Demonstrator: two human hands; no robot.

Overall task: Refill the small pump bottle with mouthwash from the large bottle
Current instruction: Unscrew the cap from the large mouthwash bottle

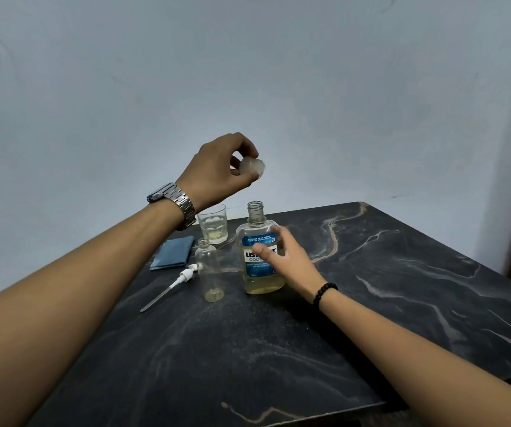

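The left hand (222, 167), raised above the dark marbled table (371, 303), pinches the clear cap (252, 167) between thumb and fingers, while the right hand (288, 261) grasps the uncapped large mouthwash bottle (259, 241), which stands upright on the table. Just to its left stands the small pump bottle (209, 272), open-necked and nearly empty, with its white pump head (180, 280) lying on the table beside it. Behind are 1 drinking glass (212, 223) and 1 blue wallet (172, 252).
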